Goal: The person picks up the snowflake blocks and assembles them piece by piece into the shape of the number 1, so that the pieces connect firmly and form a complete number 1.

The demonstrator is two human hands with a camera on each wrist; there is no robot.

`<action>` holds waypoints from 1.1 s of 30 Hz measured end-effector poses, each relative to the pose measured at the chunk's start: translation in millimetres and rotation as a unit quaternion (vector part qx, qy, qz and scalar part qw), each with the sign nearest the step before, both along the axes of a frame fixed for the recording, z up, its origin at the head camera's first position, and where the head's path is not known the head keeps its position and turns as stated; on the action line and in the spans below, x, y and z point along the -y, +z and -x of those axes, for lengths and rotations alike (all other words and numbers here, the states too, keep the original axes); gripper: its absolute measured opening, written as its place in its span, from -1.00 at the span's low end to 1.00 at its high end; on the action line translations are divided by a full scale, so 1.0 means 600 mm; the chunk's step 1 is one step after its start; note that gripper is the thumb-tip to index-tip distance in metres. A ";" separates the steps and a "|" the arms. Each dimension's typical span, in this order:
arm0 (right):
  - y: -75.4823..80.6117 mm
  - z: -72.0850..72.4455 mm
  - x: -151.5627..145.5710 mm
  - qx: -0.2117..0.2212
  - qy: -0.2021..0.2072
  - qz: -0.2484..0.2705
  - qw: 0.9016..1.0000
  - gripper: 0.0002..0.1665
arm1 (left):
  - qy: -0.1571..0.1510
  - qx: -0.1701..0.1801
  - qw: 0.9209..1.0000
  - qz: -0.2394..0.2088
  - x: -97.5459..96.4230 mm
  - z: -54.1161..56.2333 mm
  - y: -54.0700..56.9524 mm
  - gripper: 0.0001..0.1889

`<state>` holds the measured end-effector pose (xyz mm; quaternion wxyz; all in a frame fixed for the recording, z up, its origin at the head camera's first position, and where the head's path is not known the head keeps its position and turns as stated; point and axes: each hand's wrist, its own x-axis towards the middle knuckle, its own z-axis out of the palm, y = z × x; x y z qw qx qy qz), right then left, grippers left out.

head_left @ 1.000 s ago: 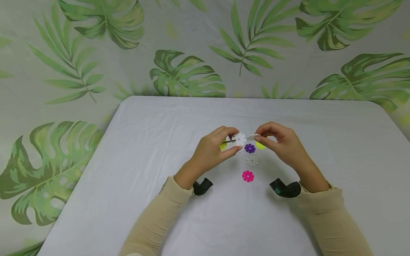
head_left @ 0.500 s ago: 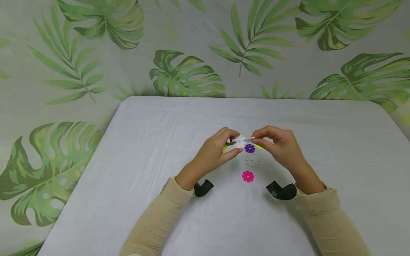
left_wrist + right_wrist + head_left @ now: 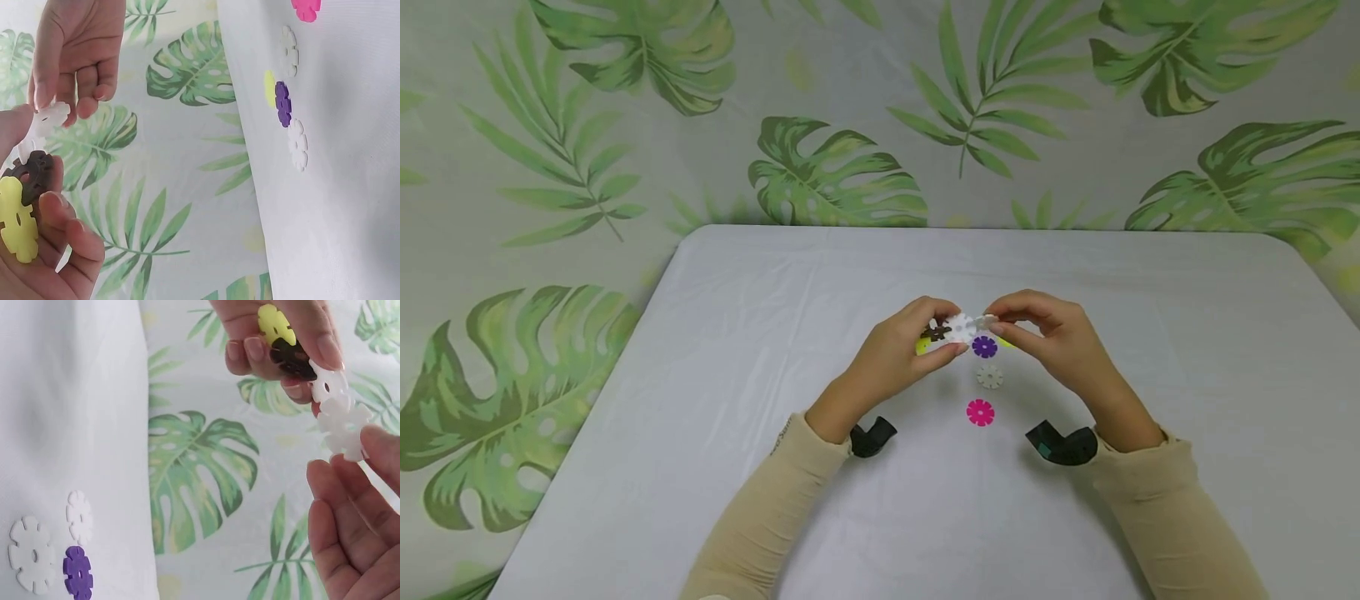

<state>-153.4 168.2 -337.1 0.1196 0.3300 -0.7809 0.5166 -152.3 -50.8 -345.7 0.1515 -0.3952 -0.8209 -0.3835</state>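
White notched disc point(image 3: 335, 385) is pinched between thumb and fingertips of the left hand point(image 3: 898, 348), a brown disc point(image 3: 291, 359) and a yellow disc point(image 3: 275, 324) trailing toward the palm. The right hand point(image 3: 1054, 329) pinches a second white disc point(image 3: 337, 429) by its outer edge, overlapping the first in view.

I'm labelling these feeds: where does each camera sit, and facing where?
Head: head-worn, facing forward and down at the table; left hand, right hand, sleeves show.
Left wrist: on that wrist, facing held discs; both hands show.
Right wrist: on that wrist, facing them; both hands show.
Wrist views share the purple disc.
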 end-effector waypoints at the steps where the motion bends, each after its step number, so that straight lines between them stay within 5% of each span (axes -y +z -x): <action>1: 0.001 -0.001 -0.001 0.006 -0.003 -0.003 1.000 -0.69 | -0.001 0.002 1.000 0.000 0.000 0.000 0.000 -0.62; 7: 0.001 -0.004 0.000 0.042 -0.023 -0.004 0.999 -0.78 | -0.006 0.021 1.000 0.000 0.002 0.001 0.002 -0.66; 16: 0.001 -0.006 0.004 0.092 0.002 0.033 0.995 -0.79 | -0.034 0.034 0.999 -0.006 0.002 0.002 0.000 -0.60; 33: -0.006 -0.012 0.024 0.161 0.024 0.073 0.984 -0.79 | 0.023 -0.012 1.000 0.008 -0.006 -0.008 0.001 -0.57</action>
